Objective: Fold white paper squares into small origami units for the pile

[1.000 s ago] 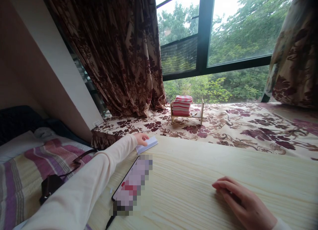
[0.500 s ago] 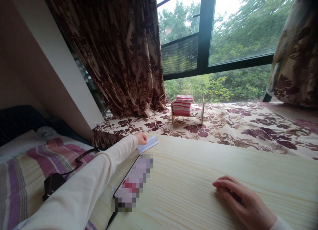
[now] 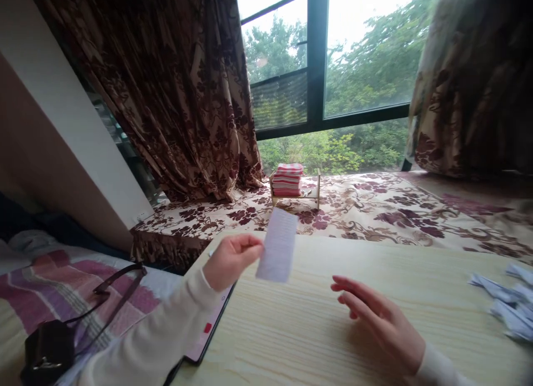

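My left hand (image 3: 232, 259) pinches a small pale slip of paper (image 3: 277, 246) by its left edge and holds it up above the light wooden table (image 3: 316, 330). To the right of the slip my right hand (image 3: 377, 318) hovers just over the tabletop, palm down, fingers stretched out and pointing left, holding nothing. A phone (image 3: 208, 333) lies at the table's left edge, mostly hidden under my left sleeve.
Several folded paper pieces (image 3: 510, 305) lie at the table's right edge. A small wooden rack with striped folded cloths (image 3: 289, 180) stands on the floral window seat. A black bag with a strap (image 3: 50, 347) rests on the striped bed at left. Curtains flank the window.
My left hand has lifted the paper slip off the table's far left corner and brought it up toward the middle. My right hand has risen and opened. The view has shifted right.
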Action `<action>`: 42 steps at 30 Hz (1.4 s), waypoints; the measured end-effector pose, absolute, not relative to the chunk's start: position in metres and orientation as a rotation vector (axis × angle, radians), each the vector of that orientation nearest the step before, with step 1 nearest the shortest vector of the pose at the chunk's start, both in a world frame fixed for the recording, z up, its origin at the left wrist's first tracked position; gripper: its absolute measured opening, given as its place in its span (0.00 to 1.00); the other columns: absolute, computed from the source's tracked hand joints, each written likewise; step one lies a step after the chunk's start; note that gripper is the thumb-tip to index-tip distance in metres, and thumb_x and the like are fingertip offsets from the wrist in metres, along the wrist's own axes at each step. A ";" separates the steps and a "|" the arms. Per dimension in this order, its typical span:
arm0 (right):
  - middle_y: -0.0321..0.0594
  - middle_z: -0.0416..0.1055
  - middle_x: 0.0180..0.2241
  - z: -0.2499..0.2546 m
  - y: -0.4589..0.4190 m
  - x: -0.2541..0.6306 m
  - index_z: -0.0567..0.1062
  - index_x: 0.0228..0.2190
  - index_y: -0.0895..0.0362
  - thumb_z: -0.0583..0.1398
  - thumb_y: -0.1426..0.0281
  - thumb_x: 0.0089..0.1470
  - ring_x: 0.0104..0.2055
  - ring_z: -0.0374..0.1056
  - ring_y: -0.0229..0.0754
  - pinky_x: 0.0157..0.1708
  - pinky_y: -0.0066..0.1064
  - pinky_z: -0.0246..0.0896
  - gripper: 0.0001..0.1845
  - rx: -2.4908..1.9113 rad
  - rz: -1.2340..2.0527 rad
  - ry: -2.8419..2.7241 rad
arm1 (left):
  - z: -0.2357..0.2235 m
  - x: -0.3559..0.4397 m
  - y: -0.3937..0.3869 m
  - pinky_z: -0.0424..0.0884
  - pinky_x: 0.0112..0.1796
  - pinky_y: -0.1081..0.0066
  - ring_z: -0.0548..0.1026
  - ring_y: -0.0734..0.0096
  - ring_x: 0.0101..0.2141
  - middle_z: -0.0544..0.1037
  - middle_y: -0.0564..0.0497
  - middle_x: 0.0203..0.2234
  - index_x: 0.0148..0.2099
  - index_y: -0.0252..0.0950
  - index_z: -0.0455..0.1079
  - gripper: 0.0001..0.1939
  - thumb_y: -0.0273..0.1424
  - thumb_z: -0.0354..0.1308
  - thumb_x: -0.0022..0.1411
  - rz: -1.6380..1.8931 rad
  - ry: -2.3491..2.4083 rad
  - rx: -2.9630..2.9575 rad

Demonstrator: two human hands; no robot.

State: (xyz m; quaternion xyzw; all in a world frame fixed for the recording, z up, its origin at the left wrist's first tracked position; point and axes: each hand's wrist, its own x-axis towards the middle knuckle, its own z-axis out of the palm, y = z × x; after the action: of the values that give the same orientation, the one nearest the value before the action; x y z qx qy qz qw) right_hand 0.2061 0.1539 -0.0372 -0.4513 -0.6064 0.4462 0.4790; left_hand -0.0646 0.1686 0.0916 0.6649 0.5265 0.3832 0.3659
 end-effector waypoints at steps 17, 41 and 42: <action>0.35 0.70 0.23 -0.024 0.144 0.206 0.77 0.33 0.59 0.63 0.56 0.48 0.19 0.57 0.32 0.20 0.25 0.59 0.18 -0.956 1.319 -1.253 | 0.006 0.041 0.146 0.69 0.27 0.73 0.71 0.71 0.24 0.76 0.51 0.22 0.32 0.33 0.74 0.17 0.42 0.64 0.46 0.968 1.076 1.040; 0.35 0.61 0.21 -0.019 0.133 0.204 0.80 0.38 0.53 0.53 0.76 0.54 0.21 0.60 0.34 0.18 0.24 0.55 0.16 -0.750 0.946 -1.657 | 0.003 0.041 0.140 0.71 0.18 0.72 0.70 0.71 0.20 0.74 0.48 0.18 0.29 0.29 0.75 0.18 0.40 0.64 0.40 0.703 0.926 0.641; 0.35 0.61 0.21 -0.019 0.133 0.204 0.80 0.37 0.53 0.53 0.76 0.54 0.21 0.60 0.34 0.18 0.24 0.55 0.17 -0.753 0.934 -1.663 | 0.004 0.041 0.140 0.72 0.18 0.72 0.71 0.71 0.21 0.74 0.48 0.19 0.29 0.29 0.75 0.17 0.39 0.64 0.40 0.699 0.924 0.632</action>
State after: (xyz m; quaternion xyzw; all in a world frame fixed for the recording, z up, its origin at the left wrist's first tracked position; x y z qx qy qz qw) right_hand 0.2039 0.1333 -0.0194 -0.3140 -0.6931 0.3895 0.5189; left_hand 0.0407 0.1404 0.0036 0.2937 0.4291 0.3246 0.7900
